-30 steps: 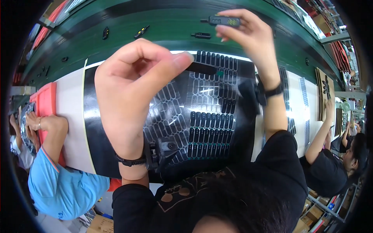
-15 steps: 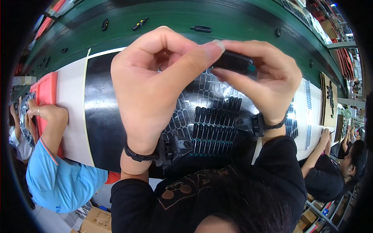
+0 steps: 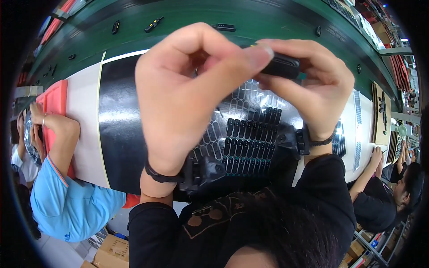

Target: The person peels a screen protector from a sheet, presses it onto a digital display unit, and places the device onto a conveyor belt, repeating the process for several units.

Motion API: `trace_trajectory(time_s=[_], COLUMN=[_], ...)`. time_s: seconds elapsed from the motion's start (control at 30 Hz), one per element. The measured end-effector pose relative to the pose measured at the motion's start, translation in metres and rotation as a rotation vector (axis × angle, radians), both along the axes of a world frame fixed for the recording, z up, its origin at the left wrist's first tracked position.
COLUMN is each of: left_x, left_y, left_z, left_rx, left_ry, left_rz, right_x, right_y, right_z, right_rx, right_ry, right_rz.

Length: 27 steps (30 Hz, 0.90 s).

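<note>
A slim black handheld device point(image 3: 282, 66) is held up over the table between my two hands. My right hand point(image 3: 322, 78) grips its right end between thumb and fingers. Against its left end presses the thumb of my left hand point(image 3: 178, 89), whose fingers are curled; the fingertips and that end are partly hidden. Below my hands lies a clear sheet point(image 3: 209, 137) with elongated oval outlines. Rows of glossy black oval pieces point(image 3: 250, 147) fill its right part. A black mat point(image 3: 117, 134) is underneath.
Beyond the table runs a green conveyor belt point(image 3: 187, 18) carrying several black devices, including one with yellow marks point(image 3: 154, 24). A person in a blue shirt point(image 3: 78, 210) works at the left beside a red tray point(image 3: 56, 98). Another, in black point(image 3: 380, 203), sits at the right near a cardboard sheet point(image 3: 381, 116).
Both hands and the held device have shifted slightly to the right. Several devices on the belt appear a little farther left.
</note>
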State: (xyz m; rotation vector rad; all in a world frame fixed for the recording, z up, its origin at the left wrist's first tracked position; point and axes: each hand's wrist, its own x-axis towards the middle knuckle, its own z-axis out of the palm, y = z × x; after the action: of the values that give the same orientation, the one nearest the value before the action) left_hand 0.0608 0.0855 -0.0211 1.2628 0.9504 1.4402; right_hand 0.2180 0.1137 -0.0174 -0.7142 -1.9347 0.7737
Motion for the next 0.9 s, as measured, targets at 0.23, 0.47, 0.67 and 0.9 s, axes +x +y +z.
trace_trajectory(time_s=[0.23, 0.47, 0.67, 0.9], left_x=[-0.003, 0.001, 0.007, 0.004], left_y=[-0.003, -0.003, -0.005, -0.001], left_z=[-0.002, -0.007, -0.013, -0.014], left_rx=[-0.028, 0.020, 0.050, 0.187], left_ry=[-0.122, -0.114, -0.057, 0.060], left_rz=[-0.067, -0.036, 0.038, 0.101], right_x=[0.002, 0.003, 0.004, -0.001], right_y=[-0.010, -0.012, -0.014, -0.013], right_z=[0.002, 0.002, 0.000, 0.004], right_rx=[-0.062, -0.032, 0.056, 0.010], right_ry=[-0.004, -0.030, -0.107, -0.106], right_rz=[-0.043, -0.065, -0.090, -0.111])
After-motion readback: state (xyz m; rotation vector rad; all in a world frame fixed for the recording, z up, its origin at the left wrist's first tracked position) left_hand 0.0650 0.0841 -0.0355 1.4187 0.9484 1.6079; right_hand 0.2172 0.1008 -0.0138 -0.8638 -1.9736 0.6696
